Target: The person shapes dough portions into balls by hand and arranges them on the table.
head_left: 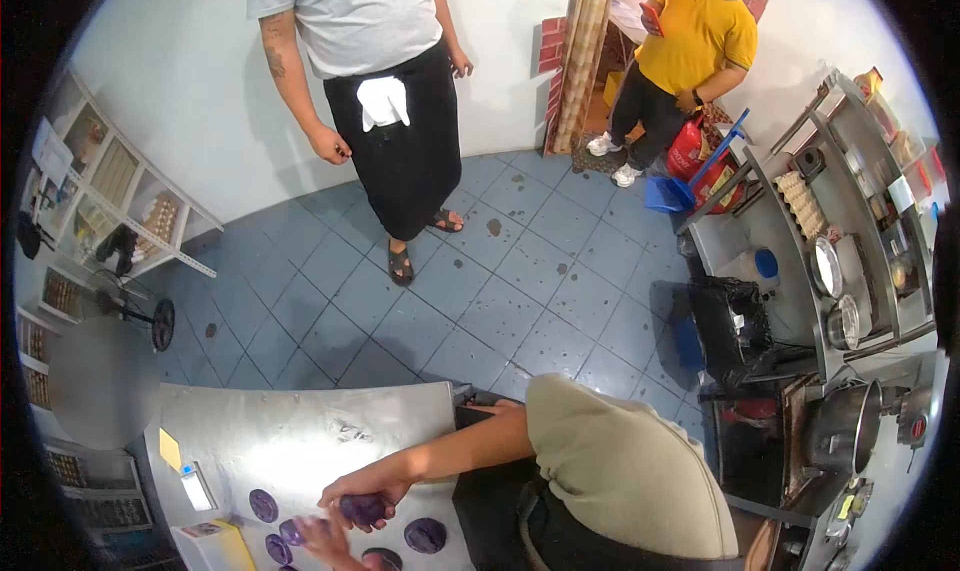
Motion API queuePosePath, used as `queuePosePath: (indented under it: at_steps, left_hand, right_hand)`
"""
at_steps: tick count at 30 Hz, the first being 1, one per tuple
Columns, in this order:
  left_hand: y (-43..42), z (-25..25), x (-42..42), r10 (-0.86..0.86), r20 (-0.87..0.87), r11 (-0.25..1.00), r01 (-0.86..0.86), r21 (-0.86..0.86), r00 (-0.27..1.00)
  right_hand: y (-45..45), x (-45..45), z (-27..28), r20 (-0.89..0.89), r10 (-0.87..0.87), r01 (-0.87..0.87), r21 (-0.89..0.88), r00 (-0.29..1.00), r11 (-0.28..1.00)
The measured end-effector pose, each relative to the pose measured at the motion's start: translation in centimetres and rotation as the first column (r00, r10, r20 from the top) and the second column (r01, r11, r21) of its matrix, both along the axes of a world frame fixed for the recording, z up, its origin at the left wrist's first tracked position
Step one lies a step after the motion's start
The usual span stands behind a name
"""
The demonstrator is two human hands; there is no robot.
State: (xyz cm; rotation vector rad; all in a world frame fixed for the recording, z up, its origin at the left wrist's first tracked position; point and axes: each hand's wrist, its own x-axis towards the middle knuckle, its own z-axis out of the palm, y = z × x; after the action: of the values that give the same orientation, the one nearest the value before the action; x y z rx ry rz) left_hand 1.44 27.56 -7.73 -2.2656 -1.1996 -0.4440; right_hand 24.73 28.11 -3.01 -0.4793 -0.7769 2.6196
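Observation:
My right hand (375,494) is closed around a dark purple lump of dough (360,511) above the metal worktable (400,411). Beside it, my left hand (328,543) is smeared by motion, its fingers at a blurred purple piece (291,531); I cannot tell whether it grips that piece. Flat round purple dough pieces lie around the hands: one disc (263,505) at the far left, another disc (278,548) below it, and a larger disc (425,535) to the right. Another dark round piece (383,557) shows partly at the bottom edge.
A phone-like device (197,487) and a yellow-edged box (215,546) sit at the table's left end. Across the tiled floor stands a person in a black apron (395,161); another in yellow (695,31) holds a phone. Shelves, a black-bagged bin (730,321) and a large pot (845,426) line the right.

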Motion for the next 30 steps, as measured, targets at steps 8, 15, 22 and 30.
queuePosePath:
  at_steps: [8, 15, 22, 30]
  left_hand:
    - [-9.8, 10.2, 9.7, 0.218, 0.739, 0.836, 0.27, -0.479, 0.637]
    - [-16.9, 8.2, 8.2, 0.541, 0.75, 0.835, -0.139, -0.533, 0.381]
    - [-26.2, 2.0, 9.2, 0.681, 0.707, 0.711, -0.409, -0.573, 0.193]
    - [-25.9, -1.1, 10.4, 0.61, 0.776, 0.687, -0.598, -0.414, 0.163]
  right_hand:
    - [-1.0, -1.0, -1.2, 0.081, -0.075, 0.077, -0.018, 0.994, 0.997]
    - [-0.2, -1.5, 0.4, 0.376, 0.071, -0.18, 0.262, 0.924, 0.948]
    - [0.5, -10.7, 3.6, 0.443, -0.065, -0.426, 0.886, 0.894, 0.185]
    - [2.9, -26.5, -0.7, 0.338, -0.096, -0.351, 0.882, 0.936, -0.313]
